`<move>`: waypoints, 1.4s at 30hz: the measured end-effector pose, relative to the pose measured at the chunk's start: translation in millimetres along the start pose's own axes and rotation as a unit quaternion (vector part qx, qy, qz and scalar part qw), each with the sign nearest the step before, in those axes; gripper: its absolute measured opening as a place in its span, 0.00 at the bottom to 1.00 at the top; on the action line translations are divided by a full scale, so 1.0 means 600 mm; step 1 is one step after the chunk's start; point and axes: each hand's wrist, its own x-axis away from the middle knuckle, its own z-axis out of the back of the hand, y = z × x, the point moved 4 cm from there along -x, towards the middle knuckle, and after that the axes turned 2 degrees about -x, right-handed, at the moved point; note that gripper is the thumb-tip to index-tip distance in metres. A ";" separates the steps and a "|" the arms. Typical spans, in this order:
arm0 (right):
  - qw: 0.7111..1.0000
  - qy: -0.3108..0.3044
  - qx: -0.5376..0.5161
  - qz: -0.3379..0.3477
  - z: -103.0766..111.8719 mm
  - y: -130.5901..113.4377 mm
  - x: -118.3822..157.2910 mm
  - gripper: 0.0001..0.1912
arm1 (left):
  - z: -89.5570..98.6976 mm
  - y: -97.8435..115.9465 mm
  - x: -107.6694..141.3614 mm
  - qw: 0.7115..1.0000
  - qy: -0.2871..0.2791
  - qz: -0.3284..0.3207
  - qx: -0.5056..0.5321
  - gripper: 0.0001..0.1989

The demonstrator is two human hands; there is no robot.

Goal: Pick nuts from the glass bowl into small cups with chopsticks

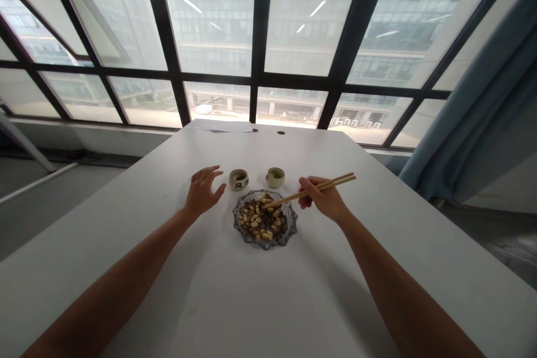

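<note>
A scalloped glass bowl (290,235) stands on the white table, filled with peanuts (255,218) in their shells and dark sunflower seeds (277,225). My right hand (319,197), at the bowl's right, grips a pair of wooden chopsticks (335,181) whose tips reach down among the peanuts. Whether the tips pinch a peanut is too small to tell. Behind the bowl are two small ceramic cups: a left cup (239,183) with dark lettering and a plain-looking right cup (275,181). My left hand (204,190) hovers beside the left cup, fingers apart, holding nothing and apart from the cup.
The white table (251,302) extends to the window wall. White papers (218,125) lie at its far left edge, near a round dark hole (281,132) in the tabletop. A blue curtain (470,117) hangs on the right.
</note>
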 end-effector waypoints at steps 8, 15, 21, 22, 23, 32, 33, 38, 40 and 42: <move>0.999 -0.040 0.019 0.008 -0.027 0.007 0.008 0.28 | -0.024 -0.065 0.027 0.991 0.031 0.124 -0.040 0.32; 0.990 -0.068 0.104 0.063 0.007 -0.027 0.017 0.27 | -0.033 -0.087 0.033 0.987 0.072 0.141 -0.004 0.37; 0.962 -0.164 0.180 0.121 -0.022 -0.042 0.029 0.23 | -0.048 -0.116 0.040 0.977 0.089 0.192 0.038 0.41; 0.963 -0.165 0.176 0.118 -0.024 -0.040 0.029 0.23 | -0.050 -0.120 0.041 0.973 0.092 0.208 0.046 0.41; 0.966 -0.163 0.168 0.112 -0.024 -0.037 0.028 0.23 | -0.052 -0.123 0.043 0.969 0.094 0.223 0.055 0.41; 1.000 -0.006 0.025 0.005 0.016 0.002 0.002 0.29 | -0.047 -0.122 0.041 0.958 0.083 0.259 0.096 0.39; 1.000 0.007 0.012 -0.001 0.020 0.007 -0.001 0.30 | -0.043 -0.117 0.039 0.959 0.083 0.251 0.100 0.39; 0.996 0.062 -0.053 -0.032 0.037 0.031 -0.013 0.30 | -0.026 -0.084 0.031 0.978 0.084 0.164 0.093 0.37; 0.994 0.075 -0.071 -0.042 0.041 0.040 -0.016 0.30 | -0.022 -0.070 0.028 0.986 0.076 0.126 0.083 0.36; 0.992 0.081 -0.082 -0.046 0.043 0.046 -0.018 0.29 | -0.021 -0.058 0.027 0.990 0.064 0.094 0.078 0.35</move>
